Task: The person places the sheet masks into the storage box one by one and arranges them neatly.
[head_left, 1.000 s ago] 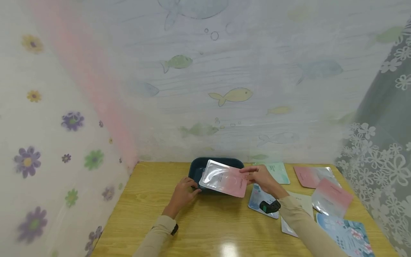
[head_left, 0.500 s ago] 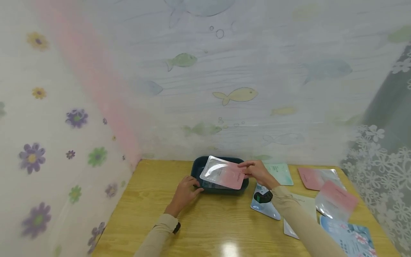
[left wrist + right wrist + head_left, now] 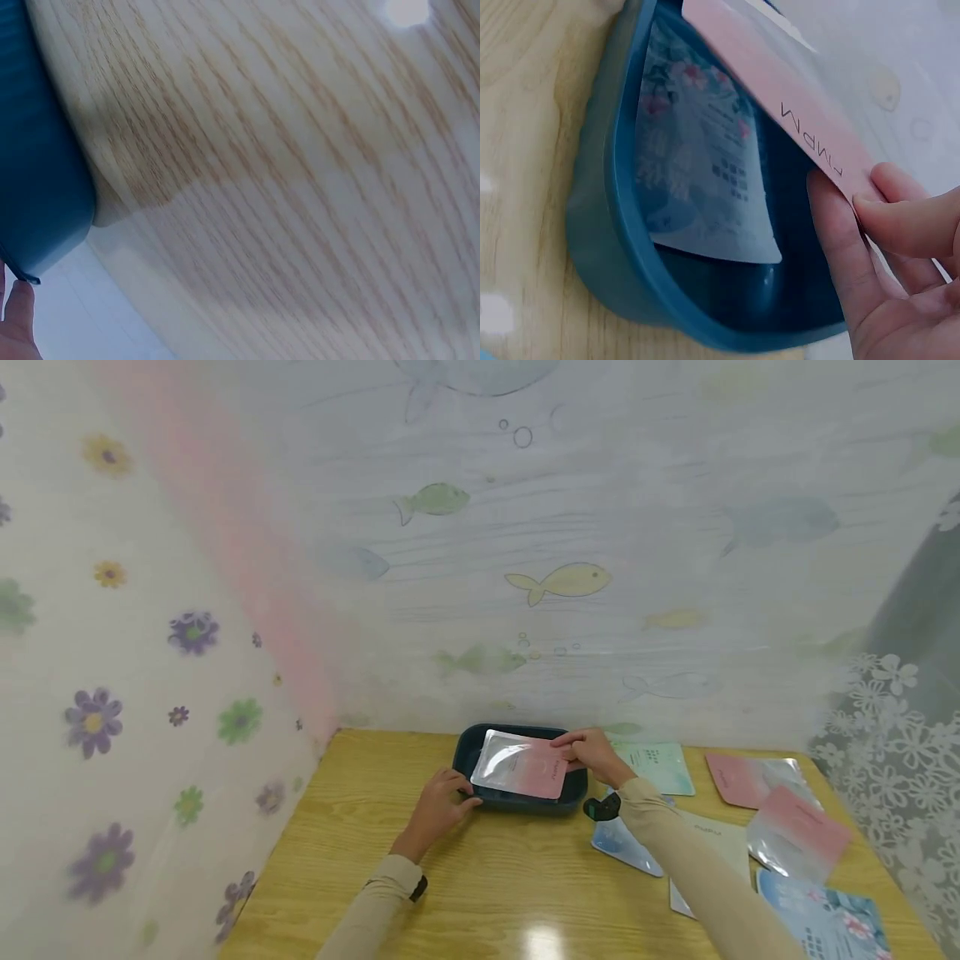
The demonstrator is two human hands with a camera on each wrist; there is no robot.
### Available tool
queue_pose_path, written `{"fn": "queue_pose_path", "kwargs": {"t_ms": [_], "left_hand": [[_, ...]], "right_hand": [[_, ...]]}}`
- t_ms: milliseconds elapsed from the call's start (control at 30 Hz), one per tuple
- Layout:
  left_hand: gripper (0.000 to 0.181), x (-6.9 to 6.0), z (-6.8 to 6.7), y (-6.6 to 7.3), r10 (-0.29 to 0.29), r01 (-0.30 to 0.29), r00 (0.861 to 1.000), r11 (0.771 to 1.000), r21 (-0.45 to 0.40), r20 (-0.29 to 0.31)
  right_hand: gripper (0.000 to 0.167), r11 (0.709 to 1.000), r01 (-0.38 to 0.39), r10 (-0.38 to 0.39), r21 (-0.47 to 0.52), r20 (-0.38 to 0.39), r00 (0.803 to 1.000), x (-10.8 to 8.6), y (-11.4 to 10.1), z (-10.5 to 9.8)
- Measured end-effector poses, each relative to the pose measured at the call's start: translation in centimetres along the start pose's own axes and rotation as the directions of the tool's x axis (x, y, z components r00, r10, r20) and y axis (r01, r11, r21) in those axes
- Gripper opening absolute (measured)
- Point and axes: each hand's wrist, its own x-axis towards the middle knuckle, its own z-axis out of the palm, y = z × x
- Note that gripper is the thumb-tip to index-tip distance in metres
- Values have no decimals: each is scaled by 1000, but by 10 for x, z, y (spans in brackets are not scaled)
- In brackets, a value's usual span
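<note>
Head view: my right hand (image 3: pixel 595 756) pinches the flat pink-and-silver foil pouch (image 3: pixel 517 766) by its pink end; its long axis runs leftward over the dark-blue rectangular plastic tray (image 3: pixel 534 805). My left hand (image 3: pixel 438 804) is at the near-left corner.

Left wrist: those fingers grip the rim.

Right wrist: the pouch tilts above a blue floral pouch (image 3: pixel 697 161) inside.

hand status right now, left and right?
Left hand: closed, holding the rim of the blue bin.
Right hand: closed, pinching the pink-and-silver packet by its pink end.

Wood tbl (image 3: pixel 517 885) | blue tub (image 3: pixel 525 807) — far edge, ctr | flat pkts (image 3: pixel 821 914) — R side
</note>
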Motion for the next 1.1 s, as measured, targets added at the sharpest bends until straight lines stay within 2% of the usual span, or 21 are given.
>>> {"fn": "queue_pose_path", "kwargs": {"t_ms": [400,533,600,767,933,1100], "left_hand": [[22,-1,0,-4,-22,22,1000,1000,3,14],[21,-2,1,-5,-19,19,1000,1000,3,16],[21,-3,2,-6,-18,18,1000,1000,9,20],[20,-2,4,-7,-27,26,999,999,21,35],[19,0,3,-4,-48,47,997,999,21,53],[20,0,0,-3,-59,58,997,998,14,43]], "right_hand": [[26,998,45,-44,-38,20,999,12,9,18],[24,989,93,-92,-110,16,996,15,12,21],[23,974,120,-123,-193,-5,992,16,14,23],[23,899,154,-186,-411,-39,982,19,17,26],[25,855,193,-233,-482,-24,972,16,16,26],[22,799,260,-314,-542,-6,950,14,10,25]]}}
